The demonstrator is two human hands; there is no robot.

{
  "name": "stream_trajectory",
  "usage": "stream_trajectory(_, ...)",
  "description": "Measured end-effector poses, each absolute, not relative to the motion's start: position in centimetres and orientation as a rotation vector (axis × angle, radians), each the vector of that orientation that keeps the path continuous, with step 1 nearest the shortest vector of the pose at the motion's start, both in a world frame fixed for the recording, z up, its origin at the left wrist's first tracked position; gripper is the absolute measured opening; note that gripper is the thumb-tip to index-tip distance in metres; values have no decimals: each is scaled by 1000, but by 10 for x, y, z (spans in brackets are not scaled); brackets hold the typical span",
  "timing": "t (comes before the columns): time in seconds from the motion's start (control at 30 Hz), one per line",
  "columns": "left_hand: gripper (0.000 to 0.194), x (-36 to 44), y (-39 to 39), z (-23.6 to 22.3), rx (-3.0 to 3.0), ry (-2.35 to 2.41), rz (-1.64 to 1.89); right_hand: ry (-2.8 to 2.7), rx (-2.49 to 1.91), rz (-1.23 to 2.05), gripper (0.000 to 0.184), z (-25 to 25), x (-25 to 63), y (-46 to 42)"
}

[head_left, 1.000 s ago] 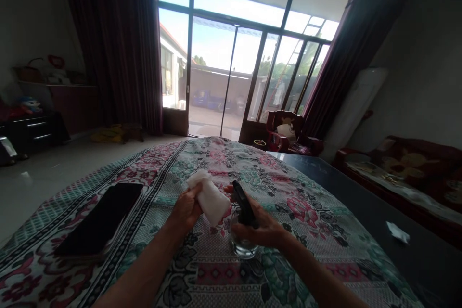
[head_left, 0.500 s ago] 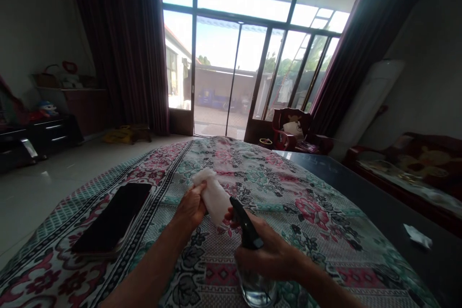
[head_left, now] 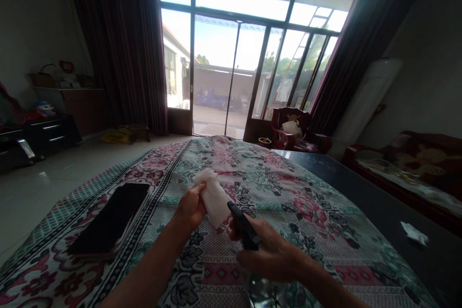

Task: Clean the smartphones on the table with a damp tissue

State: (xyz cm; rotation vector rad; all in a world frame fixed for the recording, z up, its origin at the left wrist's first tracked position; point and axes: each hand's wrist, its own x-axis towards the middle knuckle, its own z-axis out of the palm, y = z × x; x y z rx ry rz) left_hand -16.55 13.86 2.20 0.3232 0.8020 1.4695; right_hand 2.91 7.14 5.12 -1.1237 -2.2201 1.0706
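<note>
My left hand (head_left: 190, 207) is shut around the lower end of a folded white cloth (head_left: 214, 199), which stands up out of my fingers. My right hand (head_left: 270, 255) grips a clear spray bottle (head_left: 260, 288) by its black trigger head (head_left: 243, 226). That head's nozzle points at the cloth and sits almost against it. The bottle's body is mostly hidden behind my hand and cut off by the lower frame edge. Both hands are above a floral quilted cover (head_left: 260, 187).
A large black smartphone (head_left: 108, 219) lies on the cover left of my hands. A dark table edge (head_left: 361, 202) runs along the right, with a white paper scrap (head_left: 414, 233) on it. Beyond are a tiled floor, a red chair, a sofa and glass doors.
My right hand has lifted and tilted the bottle, bringing the nozzle up toward the cloth. The bottle's body has dropped toward the lower frame edge. The cloth stays in my left hand.
</note>
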Motion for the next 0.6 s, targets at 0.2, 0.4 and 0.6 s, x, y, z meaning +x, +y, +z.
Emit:
stream_trajectory(0.2,17,-166,138,22,316,800,1465,-2238,-1101,1061,38,54,30,71)
stream_trajectory(0.4,18,-167,138,23,304,796,1441,-2222,-1213,1134,31,56,29,72)
stream_trajectory(0.6,17,-167,138,23,287,804,1452,-2301,-1158,1139,29,56,32,71)
